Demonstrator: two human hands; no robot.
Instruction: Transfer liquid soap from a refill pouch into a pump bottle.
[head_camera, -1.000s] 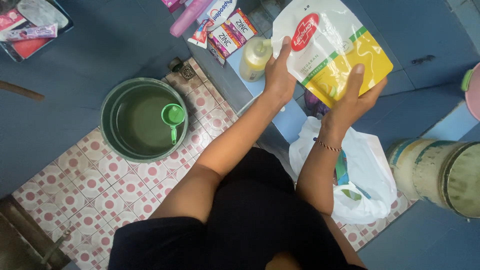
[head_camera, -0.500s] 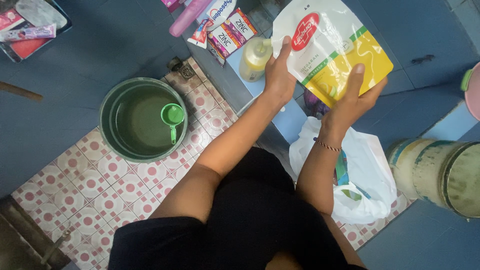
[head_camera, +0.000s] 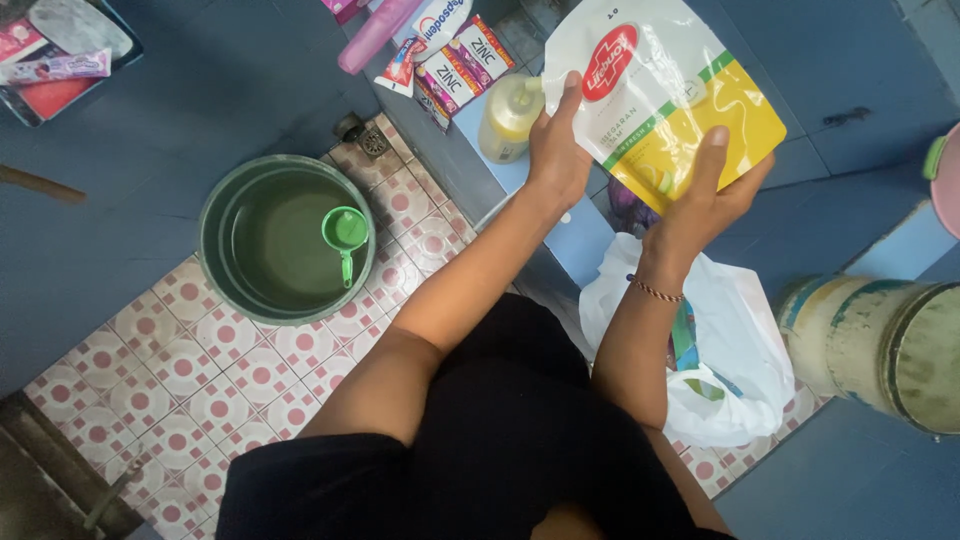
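Both hands hold up a white and yellow refill pouch (head_camera: 665, 85) with a red emblem. My left hand (head_camera: 555, 145) grips its left edge, fingers pointing up. My right hand (head_camera: 705, 200) supports its lower right corner, thumb pressed on the yellow part; a thin bracelet circles that wrist. Just left of the pouch, a pale yellow pump bottle (head_camera: 508, 118) stands on a blue ledge (head_camera: 565, 245).
A green bucket (head_camera: 288, 238) of water with a small green scoop (head_camera: 346, 234) floating in it sits on the patterned tile floor. Sachets (head_camera: 458, 65) and a pink bottle (head_camera: 375, 35) lie on the ledge. A white plastic bag (head_camera: 735, 350) lies below; a worn drum (head_camera: 880, 340) lies right.
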